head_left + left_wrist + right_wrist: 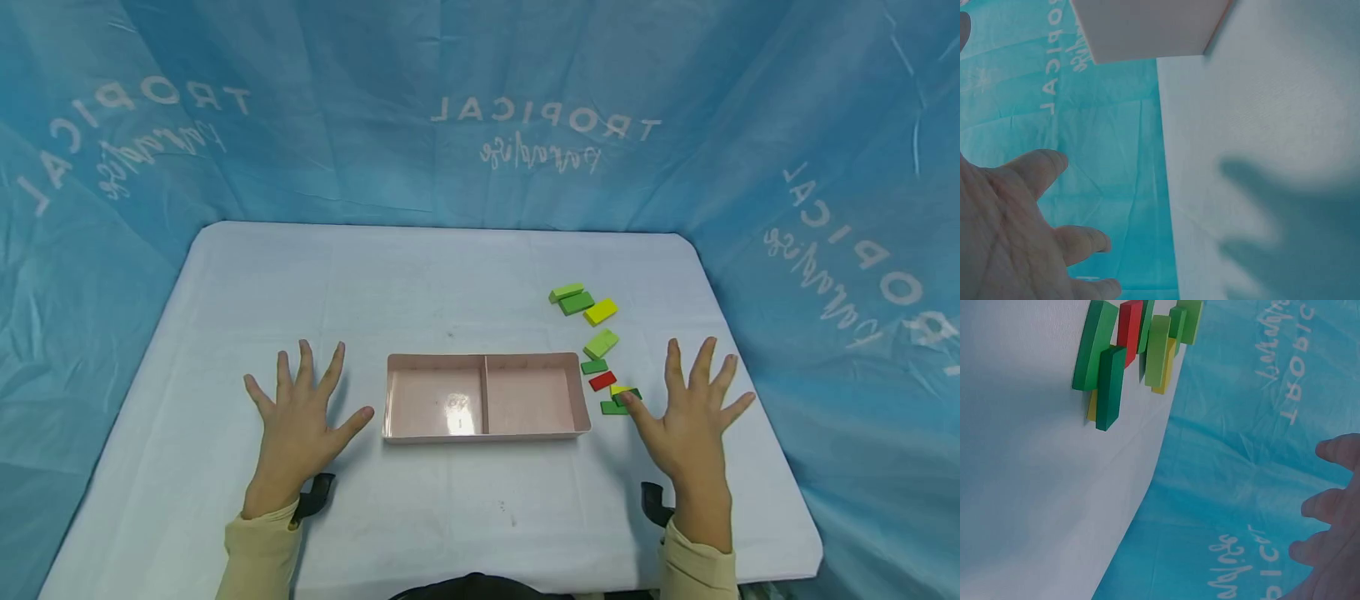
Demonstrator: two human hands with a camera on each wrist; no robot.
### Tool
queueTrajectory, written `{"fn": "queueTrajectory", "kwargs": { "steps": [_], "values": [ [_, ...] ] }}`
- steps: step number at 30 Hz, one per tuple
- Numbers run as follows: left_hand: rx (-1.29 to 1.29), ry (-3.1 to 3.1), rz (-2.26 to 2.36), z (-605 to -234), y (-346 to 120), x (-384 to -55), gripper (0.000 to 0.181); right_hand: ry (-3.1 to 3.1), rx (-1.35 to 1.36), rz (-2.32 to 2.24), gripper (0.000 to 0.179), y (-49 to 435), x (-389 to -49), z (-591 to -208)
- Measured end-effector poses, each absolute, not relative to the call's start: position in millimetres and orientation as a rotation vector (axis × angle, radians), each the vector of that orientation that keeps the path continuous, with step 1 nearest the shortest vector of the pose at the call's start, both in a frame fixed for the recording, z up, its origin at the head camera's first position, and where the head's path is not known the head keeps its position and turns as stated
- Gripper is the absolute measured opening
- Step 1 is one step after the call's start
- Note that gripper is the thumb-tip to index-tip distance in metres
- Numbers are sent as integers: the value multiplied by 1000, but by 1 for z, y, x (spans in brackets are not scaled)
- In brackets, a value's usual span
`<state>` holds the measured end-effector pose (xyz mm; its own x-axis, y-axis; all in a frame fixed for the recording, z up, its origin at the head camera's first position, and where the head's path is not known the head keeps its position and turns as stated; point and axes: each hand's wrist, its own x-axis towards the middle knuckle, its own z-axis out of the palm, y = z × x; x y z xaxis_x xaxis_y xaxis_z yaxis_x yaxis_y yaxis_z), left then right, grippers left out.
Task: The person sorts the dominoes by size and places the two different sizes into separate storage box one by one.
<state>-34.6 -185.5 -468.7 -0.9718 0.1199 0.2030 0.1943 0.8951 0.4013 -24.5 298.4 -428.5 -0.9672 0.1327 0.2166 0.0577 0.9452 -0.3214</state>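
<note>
Left hand (pixel 300 421) had easy room to the pink tray (pixel 528 396), but blocks (pixel 602 343) cluttered the way from the right hand (pixel 692 425), clearance kinda unclear.

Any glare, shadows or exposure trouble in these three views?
Head view: bright, with a glare patch in the left half of the divided tray, soft shadows beside the left hand and right hand; left wrist view: dimmer, a soft-edged finger shadow on the white table; right wrist view: dim, bluish, blocks still distinguishable.

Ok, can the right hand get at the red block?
Probably yes: the right hand is spread and holds nothing, and the red block looks uncovered, though a green block lies close beside it.
</note>
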Motion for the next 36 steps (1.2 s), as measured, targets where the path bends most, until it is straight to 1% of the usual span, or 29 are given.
{"fn": "queueTrajectory", "kwargs": {
  "steps": [8, 13, 16, 21, 23, 25, 30, 34, 36],
  "values": [
    [-268, -2892, -709, -478, -179, -35, 91, -2859, -156, 473, 97, 297, -21, -432],
    [-334, -2861, -898, -475, -173, -40, 90, -2821, -162, 501, 90, 299, -26, -438],
    [-415, -2854, -1073, -475, -168, -43, 100, -2806, -145, 519, 82, 300, -32, -446],
    [-546, -2878, -1321, -480, -156, -46, 131, -2836, -124, 539, 67, 299, -48, -463],
    [-560, -2907, -1408, -482, -152, -47, 140, -2849, -114, 549, 63, 298, -59, -467],
    [-535, -2943, -1489, -484, -148, -47, 147, -2865, -111, 561, 61, 297, -70, -470],
    [-432, -3004, -1593, -481, -147, -48, 153, -2932, -141, 578, 65, 295, -94, -476],
    [-460, -3061, -1504, -482, -153, -50, 152, -2997, -137, 574, 71, 292, -109, -479],
    [-497, -3062, -1425, -483, -156, -52, 148, -3021, -116, 569, 73, 291, -116, -480]
  ]
}}
